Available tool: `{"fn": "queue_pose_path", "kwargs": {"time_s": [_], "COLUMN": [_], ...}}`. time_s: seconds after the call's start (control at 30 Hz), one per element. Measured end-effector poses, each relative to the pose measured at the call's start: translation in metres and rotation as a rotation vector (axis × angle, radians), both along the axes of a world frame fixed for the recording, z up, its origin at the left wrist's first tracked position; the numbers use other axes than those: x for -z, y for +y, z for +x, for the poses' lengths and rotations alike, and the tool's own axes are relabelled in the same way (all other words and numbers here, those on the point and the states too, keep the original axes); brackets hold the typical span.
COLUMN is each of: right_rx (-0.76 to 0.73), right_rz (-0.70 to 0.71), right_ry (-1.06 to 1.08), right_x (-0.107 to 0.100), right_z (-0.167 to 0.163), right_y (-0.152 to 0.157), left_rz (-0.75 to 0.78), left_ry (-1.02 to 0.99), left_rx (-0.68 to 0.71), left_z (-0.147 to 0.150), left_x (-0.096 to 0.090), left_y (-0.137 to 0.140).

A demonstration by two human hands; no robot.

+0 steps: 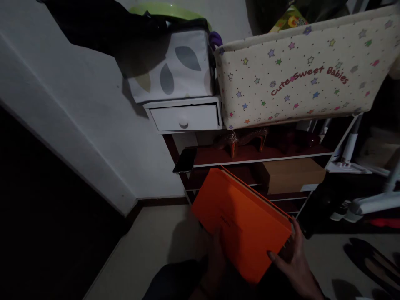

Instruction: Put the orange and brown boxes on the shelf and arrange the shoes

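Note:
An orange cardboard box (250, 225) is held tilted in front of the shelves, with small dark lettering on its broad face. Dim light covers my left hand (216, 250), whose thumb lies on the lower left of that face; its other fingers are hidden. My right hand (292, 260) grips the right end, thumb at the lower corner and fingers along the upper edge. A thin gap runs along the box's upper long side. Just beyond its upper left corner, a dark phone (185, 160) lies jutting over a shelf's edge.
The shoe rack (218, 160) holds glittery high heels (233, 143) and a brown cardboard box (292, 176). Above stand a white drawer (184, 118), a leaf-patterned box (178, 68) and a star-printed fabric basket (296, 83). Black shoes (371, 262) lie on the floor at right.

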State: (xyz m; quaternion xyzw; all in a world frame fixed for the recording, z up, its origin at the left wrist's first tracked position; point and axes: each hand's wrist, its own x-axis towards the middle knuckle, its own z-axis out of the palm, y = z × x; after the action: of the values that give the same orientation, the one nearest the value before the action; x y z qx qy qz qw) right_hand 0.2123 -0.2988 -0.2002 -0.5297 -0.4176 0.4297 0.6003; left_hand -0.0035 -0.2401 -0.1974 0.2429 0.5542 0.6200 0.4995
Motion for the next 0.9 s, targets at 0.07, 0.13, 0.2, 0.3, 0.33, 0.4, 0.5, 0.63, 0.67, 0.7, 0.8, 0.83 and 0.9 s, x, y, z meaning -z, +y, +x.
{"fn": "queue_pose_path", "kwargs": {"time_s": [0.07, 0.13, 0.2, 0.3, 0.33, 0.4, 0.5, 0.63, 0.67, 0.7, 0.8, 0.83, 0.9], "right_rx": [-0.003, 0.006, 0.009, 0.006, 0.007, 0.008, 0.008, 0.023, 0.025, 0.021, -0.006, -0.01, -0.017], "right_rz": [-0.041, -0.075, -0.093, -0.097, -0.099, -0.107, -0.107, -0.166, -0.194, -0.216, -0.214, -0.203, -0.169], "right_ry": [0.143, 0.208, 0.224, 0.249, 0.257, 0.26, 0.256, 0.252, 0.266, 0.294, 0.421, 0.456, 0.497], "right_x": [0.0, 0.001, 0.004, 0.009, 0.011, 0.012, 0.012, 0.008, 0.008, 0.009, 0.013, 0.014, 0.017], "right_z": [-0.002, -0.003, -0.003, -0.004, -0.004, -0.004, -0.002, 0.003, 0.003, 0.003, 0.0, -0.002, -0.006], "right_y": [0.003, 0.005, 0.006, 0.007, 0.007, 0.007, 0.007, 0.007, 0.007, 0.007, 0.008, 0.009, 0.009], "left_rz": [-0.02, 0.001, 0.031, 0.029, 0.036, 0.049, 0.037, 0.081, 0.103, 0.126, 0.201, 0.224, 0.259], "left_ry": [0.078, 0.122, 0.178, 0.218, 0.216, 0.204, 0.21, 0.285, 0.302, 0.319, 0.395, 0.411, 0.394], "left_rx": [0.016, 0.023, 0.026, 0.039, 0.046, 0.059, 0.065, 0.128, 0.15, 0.174, 0.23, 0.245, 0.291], "left_z": [-0.001, -0.002, -0.002, -0.001, -0.001, -0.001, -0.001, 0.001, 0.003, 0.004, 0.003, 0.001, -0.005], "left_x": [-0.005, -0.008, -0.009, -0.005, -0.004, -0.002, 0.001, 0.007, 0.008, 0.008, 0.003, -0.001, -0.01], "left_y": [-0.002, -0.003, -0.004, -0.004, -0.004, -0.004, -0.006, -0.011, -0.012, -0.013, -0.01, -0.007, 0.002]}}
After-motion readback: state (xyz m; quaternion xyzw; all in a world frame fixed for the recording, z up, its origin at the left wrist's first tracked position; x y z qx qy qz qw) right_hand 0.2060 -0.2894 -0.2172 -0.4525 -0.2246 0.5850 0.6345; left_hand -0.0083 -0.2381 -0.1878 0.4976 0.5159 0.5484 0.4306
